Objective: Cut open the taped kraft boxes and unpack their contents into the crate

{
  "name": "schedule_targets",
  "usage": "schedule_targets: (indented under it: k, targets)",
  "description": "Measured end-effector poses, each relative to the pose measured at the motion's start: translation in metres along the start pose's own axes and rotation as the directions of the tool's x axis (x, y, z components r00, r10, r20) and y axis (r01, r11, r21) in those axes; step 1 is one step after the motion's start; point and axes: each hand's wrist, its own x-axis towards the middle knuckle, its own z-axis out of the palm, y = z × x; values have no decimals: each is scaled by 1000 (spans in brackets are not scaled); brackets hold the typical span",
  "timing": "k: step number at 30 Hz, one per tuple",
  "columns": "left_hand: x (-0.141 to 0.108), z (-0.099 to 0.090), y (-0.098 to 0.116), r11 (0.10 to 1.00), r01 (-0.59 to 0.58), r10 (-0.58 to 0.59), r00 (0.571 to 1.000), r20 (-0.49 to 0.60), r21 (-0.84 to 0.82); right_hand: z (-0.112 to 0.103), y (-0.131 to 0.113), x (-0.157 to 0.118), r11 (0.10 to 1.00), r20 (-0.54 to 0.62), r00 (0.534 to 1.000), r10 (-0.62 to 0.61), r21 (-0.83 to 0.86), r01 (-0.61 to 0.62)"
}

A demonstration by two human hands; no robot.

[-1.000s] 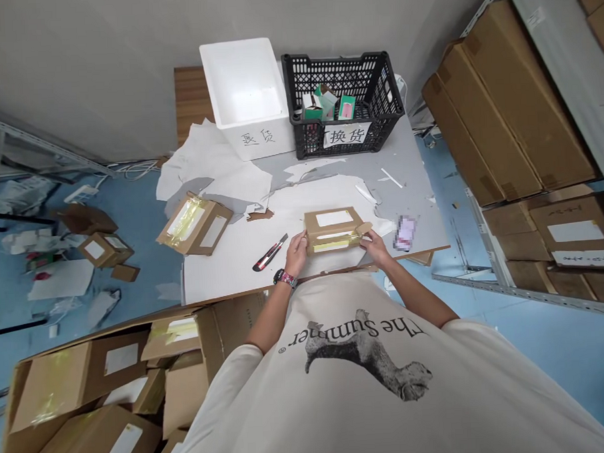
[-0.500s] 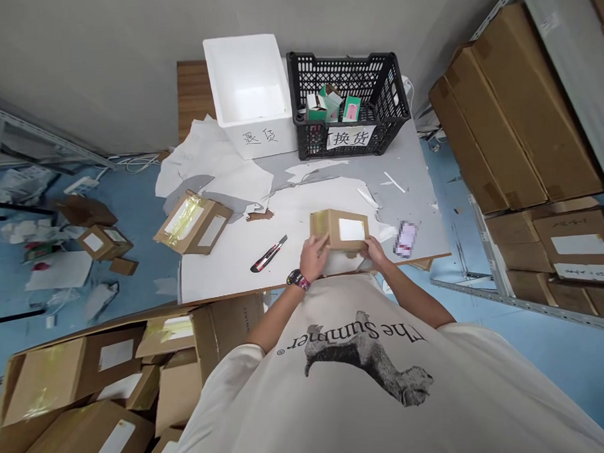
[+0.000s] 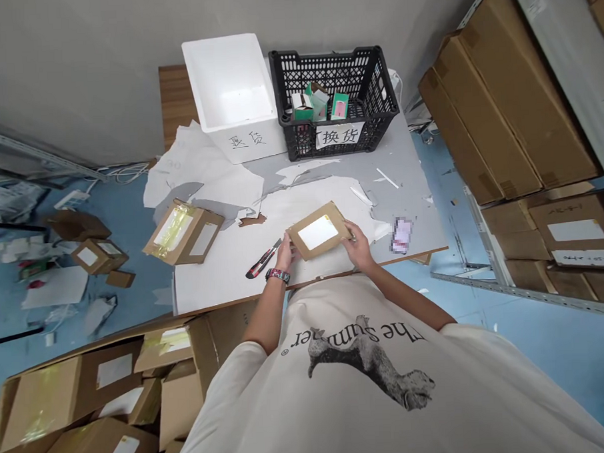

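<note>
A small cardboard box (image 3: 300,245) with a white label (image 3: 318,232) is held tilted over the front of the table, its labelled face turned up. My left hand (image 3: 286,254), with a patterned watch at the wrist, grips the box's left end. At the opposite end my right hand (image 3: 357,244) is closed around the edge. Just left of my left hand lies a red and black utility knife (image 3: 263,259). Farther left rests another taped cardboard box (image 3: 183,232). A phone (image 3: 401,235), blurred out, lies right of my right hand.
At the back stand a white foam box (image 3: 256,145) and a black plastic crate (image 3: 378,133) holding several small green and white boxes. Torn white paper (image 3: 193,154) covers part of the table. A large carton (image 3: 211,337) of parcels is front left; shelved cartons (image 3: 506,91) stand right.
The held box has turned and tipped so its labelled face points up, and it has moved left. My left hand has shifted to its left end. The view has shifted slightly.
</note>
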Motion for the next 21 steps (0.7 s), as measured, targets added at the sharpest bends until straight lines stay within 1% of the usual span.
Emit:
schedule_targets:
  k: [1, 3, 4, 6, 8, 9, 11, 13, 14, 15, 16, 18, 21]
  targets:
    - [2, -5, 0, 1000, 19, -19, 1000, 3, -24, 3, -8, 0, 997, 28, 997, -70, -12, 70]
    - [2, -12, 1, 998, 6, -4, 1000, 30, -56, 7, -20, -1, 985, 67, 984, -167, -28, 169]
    - [2, -14, 1, 998, -12, 15, 999, 49, -68, 8, -24, -2, 980, 77, 979, -190, -37, 193]
    - [1, -16, 3, 995, -51, 57, 995, 77, -84, 9, -27, -3, 980, 91, 978, -187, -51, 192]
    - [1, -14, 5, 988, -104, 111, 993, 50, -116, 7, -24, -4, 990, 87, 987, -134, -34, 137]
    - [0, -13, 6, 980, -142, 145, 989, 15, -136, 6, -21, -4, 996, 75, 993, -87, -3, 87]
    - [0, -9, 7, 961, -231, 222, 973, -69, -154, 3, -12, -3, 995, 48, 997, 52, 81, -56]
    - [-2, -4, 6, 950, -295, 284, 953, -110, -100, 0, -1, -1, 970, 48, 978, 201, 132, -206]
    - [-3, -2, 6, 950, -309, 302, 947, -112, -50, -1, 5, 0, 957, 58, 966, 252, 133, -257]
    - [-5, -1, 4, 949, -315, 313, 943, -109, 0, -1, 10, 1, 952, 69, 959, 276, 120, -283]
    - [-7, -1, 2, 947, -318, 321, 941, -104, 42, -1, 14, 2, 954, 77, 958, 275, 103, -282]
    - [-13, -1, -3, 940, -330, 338, 937, -92, 89, 0, 23, 3, 969, 79, 969, 234, 65, -239]
    - [-23, -2, -12, 920, -365, 374, 926, -44, 140, -2, 32, 5, 985, 18, 985, 170, -17, -170]
